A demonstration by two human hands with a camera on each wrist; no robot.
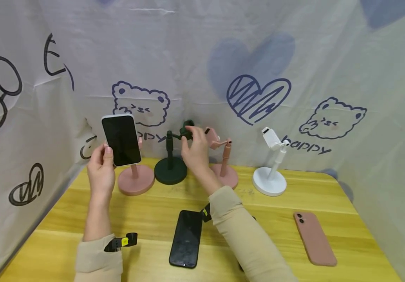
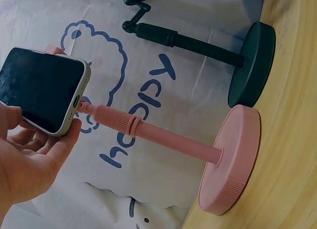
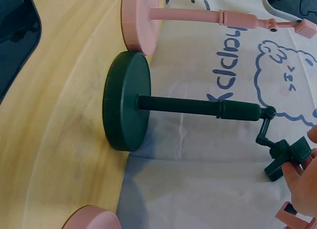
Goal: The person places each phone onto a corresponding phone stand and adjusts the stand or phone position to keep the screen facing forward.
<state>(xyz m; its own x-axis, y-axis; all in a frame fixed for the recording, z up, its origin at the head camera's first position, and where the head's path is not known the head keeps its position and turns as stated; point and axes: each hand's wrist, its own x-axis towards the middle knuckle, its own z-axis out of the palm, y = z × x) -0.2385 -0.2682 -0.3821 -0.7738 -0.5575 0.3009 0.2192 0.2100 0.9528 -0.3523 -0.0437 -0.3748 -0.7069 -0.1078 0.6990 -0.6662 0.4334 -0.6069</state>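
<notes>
In the head view my left hand (image 1: 102, 168) grips a white-edged smartphone (image 1: 121, 140) by its lower left side, dark screen towards me. Behind that phone stands the left pink phone stand (image 2: 173, 142); a bit of its pink holder (image 2: 54, 49) shows at the phone's edge, and whether it clamps the phone I cannot tell. My right hand (image 1: 196, 150) is raised at the dark green phone stand (image 1: 170, 156). Thumb and fingers pinch its holder head (image 3: 292, 152) in the right wrist view, with part of the fingers cut off by the frame edge.
Right of the green stand are another pink stand (image 1: 225, 158) and a white stand (image 1: 273, 166). On the wooden table (image 1: 146, 227) lie a black phone (image 1: 186, 239) and a pink phone (image 1: 315, 239). Another dark object is mostly hidden under my right sleeve. A printed cloth hangs behind.
</notes>
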